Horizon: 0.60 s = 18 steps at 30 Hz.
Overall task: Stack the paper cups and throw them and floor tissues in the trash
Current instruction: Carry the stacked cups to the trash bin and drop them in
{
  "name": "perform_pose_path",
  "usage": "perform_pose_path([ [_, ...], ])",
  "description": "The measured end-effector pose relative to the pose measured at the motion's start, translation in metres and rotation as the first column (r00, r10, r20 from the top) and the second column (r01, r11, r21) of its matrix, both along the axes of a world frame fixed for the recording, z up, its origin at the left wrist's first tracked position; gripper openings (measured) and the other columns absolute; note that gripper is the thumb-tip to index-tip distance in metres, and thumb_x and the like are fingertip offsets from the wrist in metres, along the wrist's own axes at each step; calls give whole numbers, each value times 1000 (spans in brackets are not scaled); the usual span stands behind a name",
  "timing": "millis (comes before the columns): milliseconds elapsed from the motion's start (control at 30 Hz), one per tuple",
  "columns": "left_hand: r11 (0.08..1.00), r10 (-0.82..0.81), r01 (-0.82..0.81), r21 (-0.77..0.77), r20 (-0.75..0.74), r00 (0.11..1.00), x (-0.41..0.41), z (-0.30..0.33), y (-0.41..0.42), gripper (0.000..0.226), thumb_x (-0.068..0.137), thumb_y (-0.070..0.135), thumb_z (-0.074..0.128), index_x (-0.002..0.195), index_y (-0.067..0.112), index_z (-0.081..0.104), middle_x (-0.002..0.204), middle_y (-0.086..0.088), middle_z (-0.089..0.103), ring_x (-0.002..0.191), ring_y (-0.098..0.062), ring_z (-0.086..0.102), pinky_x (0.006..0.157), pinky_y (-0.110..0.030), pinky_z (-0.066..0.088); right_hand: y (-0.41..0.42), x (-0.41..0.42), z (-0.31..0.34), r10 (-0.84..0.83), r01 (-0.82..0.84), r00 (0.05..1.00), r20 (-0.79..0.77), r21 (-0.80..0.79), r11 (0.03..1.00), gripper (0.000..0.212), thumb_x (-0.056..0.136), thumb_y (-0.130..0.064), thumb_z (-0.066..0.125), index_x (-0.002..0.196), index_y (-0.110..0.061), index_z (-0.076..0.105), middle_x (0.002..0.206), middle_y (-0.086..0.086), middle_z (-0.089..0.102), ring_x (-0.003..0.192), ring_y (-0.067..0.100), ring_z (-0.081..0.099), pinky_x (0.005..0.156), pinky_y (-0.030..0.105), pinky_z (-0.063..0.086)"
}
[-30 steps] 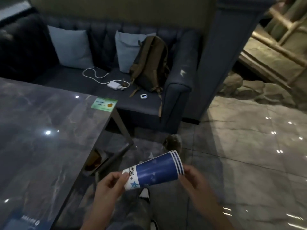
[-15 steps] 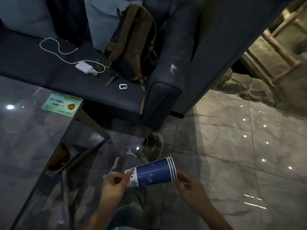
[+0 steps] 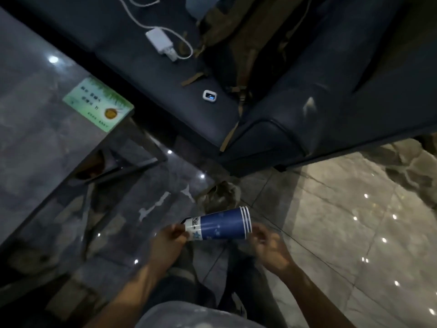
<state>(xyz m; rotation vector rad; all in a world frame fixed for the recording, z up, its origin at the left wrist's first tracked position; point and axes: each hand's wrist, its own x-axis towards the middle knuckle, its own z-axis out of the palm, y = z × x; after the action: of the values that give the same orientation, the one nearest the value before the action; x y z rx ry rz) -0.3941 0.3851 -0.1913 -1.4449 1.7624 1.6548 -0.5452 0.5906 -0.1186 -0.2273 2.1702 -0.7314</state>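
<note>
A stack of blue and white paper cups (image 3: pixel 218 224) lies sideways in the air between my hands, rims pointing right. My left hand (image 3: pixel 169 242) pinches the white bottom end. My right hand (image 3: pixel 269 247) touches the rim end with its fingers curled. Just beyond the cups, a crumpled greyish tissue (image 3: pixel 220 195) lies on the floor near the sofa's corner. No trash bin is in view.
A dark glossy table (image 3: pixel 35 143) with a green card (image 3: pixel 98 104) fills the left. A dark blue sofa (image 3: pixel 295 129) at the top holds a white charger (image 3: pixel 162 43), a small white device (image 3: pixel 209 95) and a brown backpack (image 3: pixel 238 31). Pale tiled floor (image 3: pixel 354 233) spreads right.
The view has tilted down and closer to the floor. The cup stack stays held sideways between both hands, and the tissue on the floor now lies nearer to the cups.
</note>
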Motion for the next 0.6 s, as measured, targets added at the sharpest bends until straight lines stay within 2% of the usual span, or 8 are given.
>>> perform_pose_path([
  [100, 995, 77, -80, 50, 74, 994, -6, -8, 20, 23, 84, 19, 70, 107, 22, 73, 99, -2, 76, 91, -18, 70, 87, -35, 56, -2, -31, -24, 67, -71, 995, 74, 49, 996, 25, 92, -8, 55, 113, -21, 59, 98, -1, 66, 83, 5, 60, 69, 10, 44],
  [167, 968, 222, -231, 103, 91, 971, -13, -14, 36, 27, 86, 9, 70, 113, 12, 71, 107, -11, 74, 91, -21, 67, 79, -26, 53, -2, -53, -39, 139, -148, 980, 141, 61, 987, 24, 92, -9, 54, 105, -29, 57, 92, -4, 65, 80, 6, 60, 66, 16, 44],
  [233, 940, 327, -335, 72, 104, 939, -20, -21, 54, 25, 87, 1, 68, 111, 5, 72, 107, -14, 73, 95, -26, 69, 75, -21, 53, 0, -76, -51, 229, -245, 954, 192, 61, 968, 26, 92, -11, 55, 100, -35, 55, 89, -8, 65, 81, 5, 62, 65, 19, 44],
  [300, 916, 385, -394, 80, 109, 916, -30, -29, 74, 21, 89, 1, 64, 108, 4, 73, 105, -15, 74, 98, -31, 69, 85, -32, 57, 2, -98, -67, 293, -316, 933, 211, 85, 945, 24, 90, -10, 56, 102, -32, 59, 92, -2, 68, 86, 12, 64, 68, 24, 46],
  [367, 860, 474, -491, 140, 135, 870, -46, -36, 91, 16, 91, -2, 61, 104, -1, 70, 102, -14, 70, 99, -32, 66, 94, -42, 53, 3, -117, -86, 350, -380, 906, 238, 94, 920, 24, 90, -9, 56, 110, -22, 61, 95, 3, 69, 87, 16, 65, 67, 23, 47],
  [467, 752, 602, -633, 182, 201, 773, -62, -60, 106, 10, 90, -6, 62, 93, 3, 66, 88, -10, 63, 88, -29, 62, 91, -43, 48, -4, -141, -118, 432, -469, 867, 248, 112, 876, 19, 91, -11, 55, 107, -20, 62, 90, 0, 68, 83, 13, 64, 63, 21, 45],
  [533, 716, 624, -662, 223, 222, 749, -67, -82, 113, 12, 91, 0, 63, 101, 6, 67, 95, -12, 66, 89, -26, 63, 94, -45, 51, -9, -151, -141, 459, -500, 846, 271, 104, 860, 19, 91, -9, 54, 99, -25, 60, 83, -7, 64, 77, 5, 61, 59, 15, 44],
  [600, 733, 585, -631, 253, 237, 775, -69, -106, 115, 14, 92, 8, 64, 105, 14, 68, 106, -13, 70, 98, -29, 66, 96, -44, 53, -13, -157, -169, 460, -501, 849, 260, 120, 857, 21, 89, -3, 53, 94, -22, 61, 81, -7, 63, 76, 10, 60, 58, 13, 43],
])
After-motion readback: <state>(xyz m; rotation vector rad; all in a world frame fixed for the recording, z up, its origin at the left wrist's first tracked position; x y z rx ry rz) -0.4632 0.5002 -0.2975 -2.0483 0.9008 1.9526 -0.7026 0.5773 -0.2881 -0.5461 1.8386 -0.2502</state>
